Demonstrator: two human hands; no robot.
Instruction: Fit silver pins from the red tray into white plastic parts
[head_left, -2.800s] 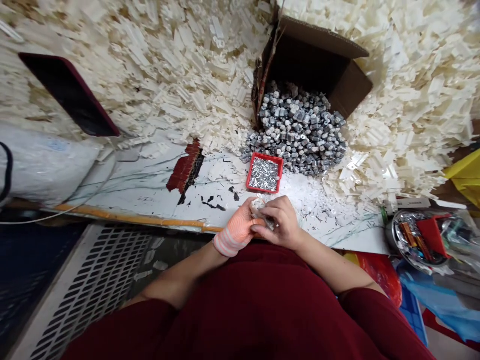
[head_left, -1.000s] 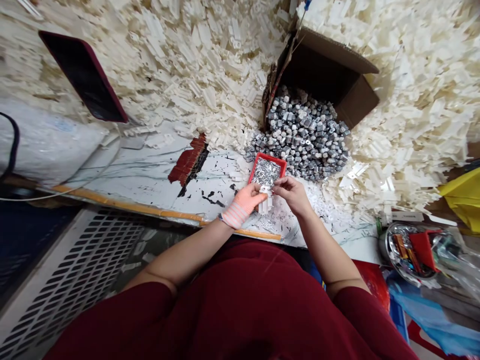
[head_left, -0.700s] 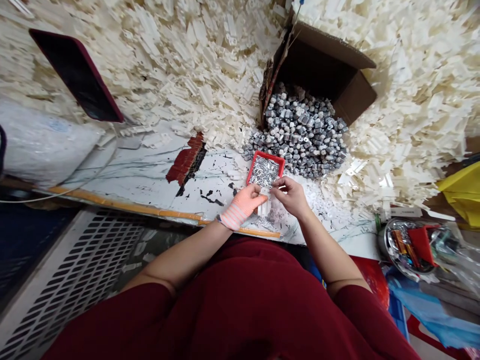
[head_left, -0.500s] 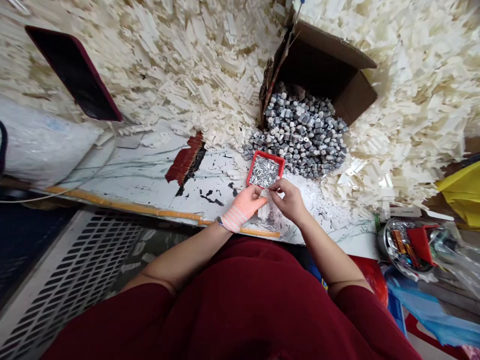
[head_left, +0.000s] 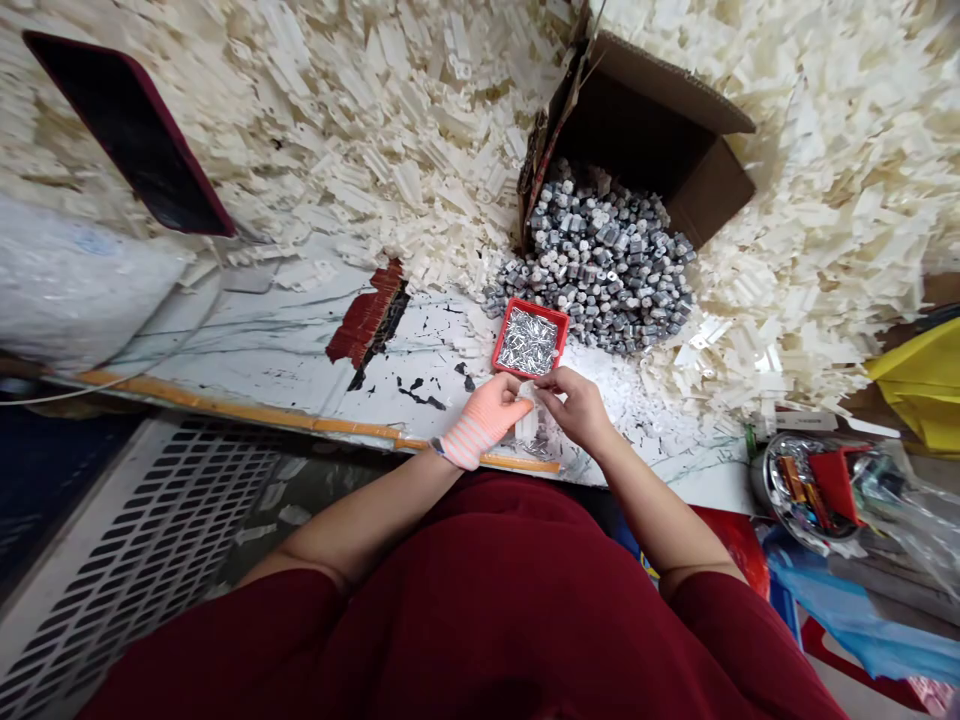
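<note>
My left hand, in an orange glove with a striped cuff, is closed on a small white plastic part at the table's near edge. My bare right hand pinches at the top of that same part; whether a metal pin is in its fingertips I cannot make out. Just beyond both hands sits a small red tray full of silvery metal pins. Behind the tray lies a heap of grey metal pieces spilling from a tipped cardboard box.
A huge pile of cream plastic parts covers the table's back and right. A dark phone leans at far left, above a white bag. A round tin of odds and ends and yellow plastic sit at right.
Both hands moved from my lap edge up toward the red tray. The right hand's fingers have closed in on the top of the white part held in the left.
</note>
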